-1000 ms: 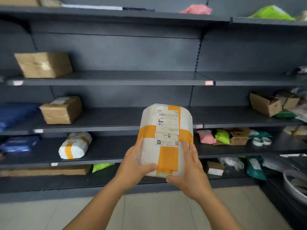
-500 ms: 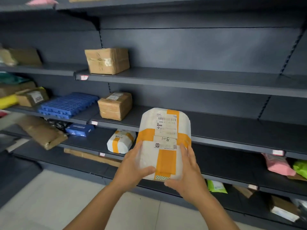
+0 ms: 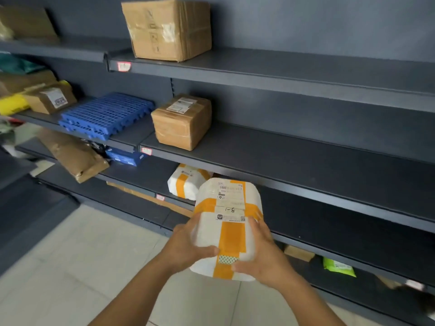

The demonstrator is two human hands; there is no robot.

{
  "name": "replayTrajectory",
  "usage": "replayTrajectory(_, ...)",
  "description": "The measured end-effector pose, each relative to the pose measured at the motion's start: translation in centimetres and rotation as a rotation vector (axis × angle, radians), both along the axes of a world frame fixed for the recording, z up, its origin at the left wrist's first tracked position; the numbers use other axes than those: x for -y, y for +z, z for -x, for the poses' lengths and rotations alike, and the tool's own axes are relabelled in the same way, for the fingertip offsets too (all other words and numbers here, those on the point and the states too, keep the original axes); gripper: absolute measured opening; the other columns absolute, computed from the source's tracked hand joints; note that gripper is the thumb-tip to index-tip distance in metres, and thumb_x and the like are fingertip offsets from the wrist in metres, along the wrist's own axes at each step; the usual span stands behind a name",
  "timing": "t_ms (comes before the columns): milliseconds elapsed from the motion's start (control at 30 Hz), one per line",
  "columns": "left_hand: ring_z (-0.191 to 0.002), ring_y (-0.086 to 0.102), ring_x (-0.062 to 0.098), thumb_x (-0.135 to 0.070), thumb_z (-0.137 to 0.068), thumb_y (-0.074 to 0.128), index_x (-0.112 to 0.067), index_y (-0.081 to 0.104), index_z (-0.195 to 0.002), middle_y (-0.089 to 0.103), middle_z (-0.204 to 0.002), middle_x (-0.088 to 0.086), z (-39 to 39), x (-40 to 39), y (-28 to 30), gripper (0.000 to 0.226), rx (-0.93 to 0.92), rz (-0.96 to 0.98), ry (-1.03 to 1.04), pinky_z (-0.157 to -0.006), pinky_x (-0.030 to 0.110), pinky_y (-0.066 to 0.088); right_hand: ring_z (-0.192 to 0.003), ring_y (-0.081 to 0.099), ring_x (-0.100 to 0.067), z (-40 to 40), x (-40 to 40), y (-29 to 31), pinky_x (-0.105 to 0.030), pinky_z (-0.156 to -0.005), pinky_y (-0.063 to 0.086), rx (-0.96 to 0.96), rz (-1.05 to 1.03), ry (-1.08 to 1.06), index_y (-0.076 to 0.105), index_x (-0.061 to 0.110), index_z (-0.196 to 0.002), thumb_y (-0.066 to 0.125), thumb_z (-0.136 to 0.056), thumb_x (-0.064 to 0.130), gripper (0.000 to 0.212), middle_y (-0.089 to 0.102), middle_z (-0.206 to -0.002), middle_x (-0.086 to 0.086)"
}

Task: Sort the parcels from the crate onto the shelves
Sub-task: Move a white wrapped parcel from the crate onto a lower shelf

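A: Where was the white parcel (image 3: 227, 228)?

B: Held before the shelves (image 3: 306, 165), left hand (image 3: 188, 249) and right hand (image 3: 262, 256) clasping its sides.

A: Best placement?

B: Probably slide it flat beside the matching parcel (image 3: 186, 184), label up.

A: Changes?

B: View had swung left; shelves loomed closer, parcel sat lower.

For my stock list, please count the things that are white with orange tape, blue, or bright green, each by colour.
White with orange tape: 2, the held parcel between left hand and right hand, and the shelf parcel
Blue: 2, the grid panel stack and the small box
Bright green: 1, the bag
Total: 5
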State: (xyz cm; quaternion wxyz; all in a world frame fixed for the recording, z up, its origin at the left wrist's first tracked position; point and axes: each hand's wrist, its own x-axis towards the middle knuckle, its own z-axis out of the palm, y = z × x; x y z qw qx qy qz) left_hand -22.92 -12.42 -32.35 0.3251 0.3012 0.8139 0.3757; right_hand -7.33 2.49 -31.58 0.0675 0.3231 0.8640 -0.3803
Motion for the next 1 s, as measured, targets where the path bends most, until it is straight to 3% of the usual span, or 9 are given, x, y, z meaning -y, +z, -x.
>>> replayTrajectory(133,-0.111,0.035,0.016,-0.039,-0.072,0.081,-0.043,0.021,-0.144,0.029,-0.127,-0.002,3.9,-1.4,-3.6,0.094,0.002,0.120,-0.032,-0.096,0.031,0.040,-0.140,0.028,-0.019,4.1,-1.0,-4.2,-0.040,-0.107,0.040,0.075,0.022,-0.012,-0.010,0.036,-0.149,0.075,-0.073,0.051,0.115,-0.002,-0.157,0.015)
replayTrajectory(267,-0.127,0.039,0.023,-0.047,-0.069,0.080,-0.043,0.021,-0.145,0.032,-0.135,-0.004,8.9,-4.1,-8.5,0.096,0.031,0.212,-0.080,-0.095,0.032,0.041,-0.142,0.025,-0.022,8.4,-2.8,-8.4,-0.044,-0.108,0.038,0.111,0.066,-0.052,-0.005,0.034,-0.150,0.073,-0.076,0.052,0.109,0.004,-0.158,0.011)
replayTrajectory(400,-0.128,0.042,0.023,-0.056,-0.059,0.080,-0.041,0.027,-0.141,0.036,-0.133,-0.007,14.0,-7.3,-13.6,0.098,0.056,0.223,-0.116,-0.101,0.035,0.042,-0.142,0.027,-0.023,12.9,-5.1,-12.4,-0.043,-0.108,0.038,0.105,0.098,-0.110,-0.002,0.032,-0.151,0.073,-0.080,0.043,0.104,0.007,-0.157,0.008)
replayTrajectory(567,-0.134,0.035,0.022,-0.034,-0.073,0.081,-0.031,0.018,-0.151,0.029,-0.143,-0.002,19.1,-11.7,-18.7,0.100,0.049,0.206,-0.139,-0.097,0.025,0.036,-0.140,0.028,-0.023,18.1,-9.1,-17.6,-0.041,-0.104,0.041,0.072,0.034,-0.149,0.002,0.031,-0.151,0.073,-0.079,0.046,0.102,0.011,-0.156,0.006)
replayTrajectory(667,-0.134,0.036,0.019,-0.030,-0.074,0.081,-0.030,0.014,-0.153,0.028,-0.148,-0.002,21.0,-14.3,-21.5,0.103,0.041,0.179,-0.151,-0.099,0.026,0.037,-0.140,0.030,-0.023,20.2,-11.5,-20.8,-0.038,-0.102,0.043,0.051,-0.023,-0.173,0.007,0.031,-0.150,0.074,-0.077,0.048,0.100,0.015,-0.156,0.006)
replayTrajectory(1000,-0.133,0.041,0.021,-0.033,-0.084,0.072,-0.027,0.004,-0.154,0.031,-0.151,0.001,25.2,-22.7,-27.0,0.098,-0.223,0.174,-0.220,-0.104,0.030,0.038,-0.137,0.035,-0.024,24.3,-18.4,-27.6,-0.037,-0.095,0.048,-0.114,-0.122,-0.269,0.015,0.033,-0.150,0.078,-0.078,0.034,0.096,0.016,-0.155,0.007)
